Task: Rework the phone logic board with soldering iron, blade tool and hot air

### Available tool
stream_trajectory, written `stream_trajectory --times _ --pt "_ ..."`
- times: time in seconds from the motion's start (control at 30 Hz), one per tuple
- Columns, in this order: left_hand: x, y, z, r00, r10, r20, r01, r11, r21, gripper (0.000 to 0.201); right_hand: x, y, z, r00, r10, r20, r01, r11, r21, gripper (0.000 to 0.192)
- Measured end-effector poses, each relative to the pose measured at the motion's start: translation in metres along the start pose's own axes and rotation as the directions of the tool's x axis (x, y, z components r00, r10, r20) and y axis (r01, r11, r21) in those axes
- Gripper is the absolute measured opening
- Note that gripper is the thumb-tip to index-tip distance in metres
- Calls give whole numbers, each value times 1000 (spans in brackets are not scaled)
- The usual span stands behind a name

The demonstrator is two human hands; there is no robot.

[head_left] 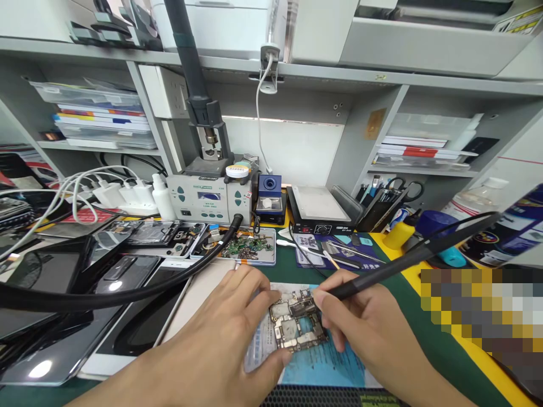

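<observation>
I take the circuit board [297,325] as my landmark, and I go from left to right. Far to the left of it, several phones [127,271] lie flat on the bench [424,339], and a thick black hose [127,294] bends over them. I think they are put aside there to keep the middle free.

My left hand [224,345] comes next. It rests on the bench with the fingers spread, and the thumb and fingertips press on the left edge of the board. The grip is wide, more a pressing than a closing, probably so that the board does not slide. The board lies on a blue and white sheet [322,362], between my two hands.

At the right of the board, my right hand [365,328] has a narrow grip, closed on a black pen-like tool [407,260], held as one holds a pencil. Its tip comes down at the right edge of the board; I cannot tell if it touches. Its cable goes away to the upper right.
</observation>
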State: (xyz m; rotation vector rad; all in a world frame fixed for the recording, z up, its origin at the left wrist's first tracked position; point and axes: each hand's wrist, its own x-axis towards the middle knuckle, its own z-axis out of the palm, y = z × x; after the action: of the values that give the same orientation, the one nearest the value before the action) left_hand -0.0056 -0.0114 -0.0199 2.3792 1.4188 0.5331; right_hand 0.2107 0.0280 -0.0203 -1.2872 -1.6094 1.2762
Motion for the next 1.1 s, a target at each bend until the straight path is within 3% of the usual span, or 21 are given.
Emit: stream_trajectory --times 0.33,1.1 --pt "-1 2 -6 998 -24 53 23 1000 14 36 0 -1 1 1000 17 26 -19 998 59 28" --pt "0 0 -4 999 -22 42 21 1000 15 36 0 -1 0 1000 -4 29 2 998 67 27"
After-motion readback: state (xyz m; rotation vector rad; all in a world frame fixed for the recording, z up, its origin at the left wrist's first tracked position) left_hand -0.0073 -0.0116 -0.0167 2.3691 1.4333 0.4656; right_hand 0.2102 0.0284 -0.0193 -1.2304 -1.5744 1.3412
